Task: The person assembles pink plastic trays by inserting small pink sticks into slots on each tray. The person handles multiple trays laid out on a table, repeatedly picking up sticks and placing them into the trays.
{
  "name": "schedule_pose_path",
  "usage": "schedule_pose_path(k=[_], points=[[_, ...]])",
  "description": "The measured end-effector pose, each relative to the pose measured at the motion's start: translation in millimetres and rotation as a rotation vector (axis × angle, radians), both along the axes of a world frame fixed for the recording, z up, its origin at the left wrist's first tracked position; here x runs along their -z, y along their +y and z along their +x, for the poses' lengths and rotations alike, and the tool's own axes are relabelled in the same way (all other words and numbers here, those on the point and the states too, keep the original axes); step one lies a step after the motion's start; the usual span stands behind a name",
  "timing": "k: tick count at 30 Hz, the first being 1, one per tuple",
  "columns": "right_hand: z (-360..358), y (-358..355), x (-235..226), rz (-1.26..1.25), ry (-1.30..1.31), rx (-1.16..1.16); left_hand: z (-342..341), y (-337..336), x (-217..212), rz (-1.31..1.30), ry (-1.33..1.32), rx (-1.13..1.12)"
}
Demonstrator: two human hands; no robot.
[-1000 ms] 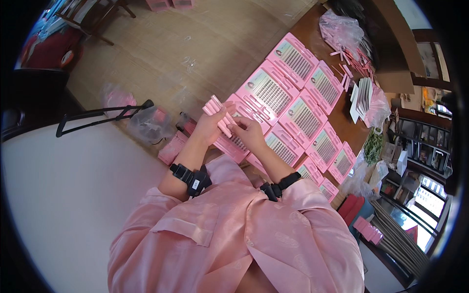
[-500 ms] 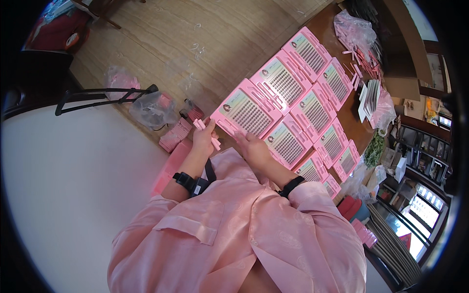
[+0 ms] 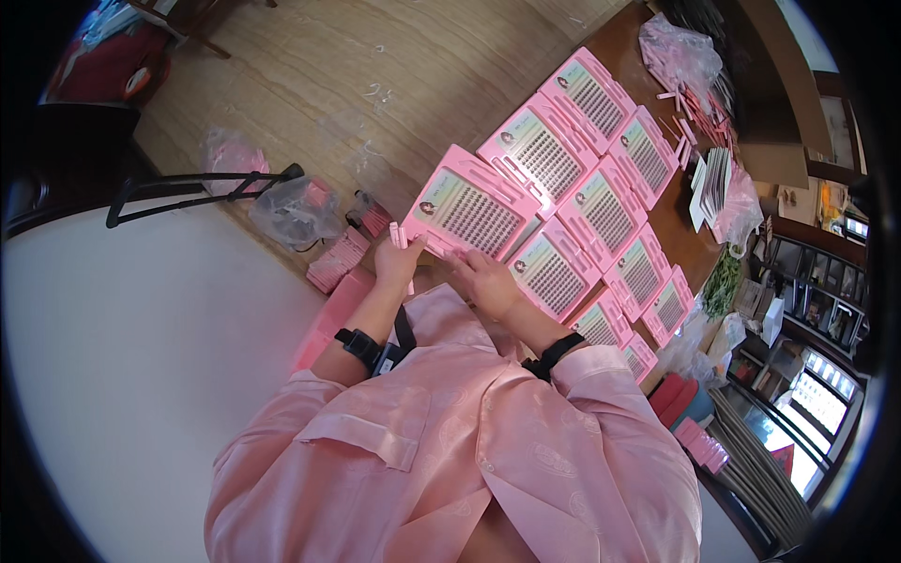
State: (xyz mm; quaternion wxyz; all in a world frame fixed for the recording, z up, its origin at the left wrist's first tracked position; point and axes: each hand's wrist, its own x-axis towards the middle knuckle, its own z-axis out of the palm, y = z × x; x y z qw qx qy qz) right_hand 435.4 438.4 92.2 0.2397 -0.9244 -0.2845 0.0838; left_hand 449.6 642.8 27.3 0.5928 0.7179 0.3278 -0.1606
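Pink plastic makes the shallow case (image 3: 458,159) which lies just ahead of both hands, its near edge turned toward them, and on it sits a pale card (image 3: 474,218) with rows of small dark tufts. The left hand (image 3: 395,263) is at the near left corner of this case; it is closed around a few pink sticks (image 3: 396,235), with the thumb at the corner. The right hand (image 3: 485,280) is apart from the left one, its fingers half bent and spread a little, the tips at the near edge; whether they pinch it, I cannot tell. Around both wrists I see black straps (image 3: 556,357). Beyond and to the right, more pink cases (image 3: 627,192) stand close together on a brown table (image 3: 682,223). Farther there are a stack of white cards (image 3: 713,188) and a clear bag (image 3: 678,52) of pink pieces. To the left of the hands lie a pink bundle (image 3: 338,263) and another plastic bag (image 3: 294,214), near a black bar frame (image 3: 214,176).
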Motion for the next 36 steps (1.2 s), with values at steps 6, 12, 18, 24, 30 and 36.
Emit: schedule_pose_path(k=[6, 12, 18, 24, 30, 36], points=[[-1.3, 0.5, 7.0, 0.195, 0.183, 0.128, -0.8, 2.7, 19.1, 0.124, 0.04, 0.098], [35.9, -16.4, -14.4, 0.088, -0.067, 0.317, -0.1, 4.6, 12.8, 0.114, 0.003, 0.078], [71.9, -36.9, -15.6, -0.124, -0.171, 0.434, 6.2, 10.5, -1.7, 0.104, 0.049, 0.136], [57.9, -48.8, -5.4, -0.234, -0.18, 0.467, 11.4, 18.8, -28.9, 0.118, 0.118, 0.36], [81.6, -43.8, -4.7, -0.13, -0.229, 0.616, 32.4, 25.2, -72.2, 0.131, 0.215, 0.543], [83.2, -11.2, -38.4, 0.521, 0.607, 0.601, 70.4, 3.8, -92.0, -1.125, -0.031, -0.005]])
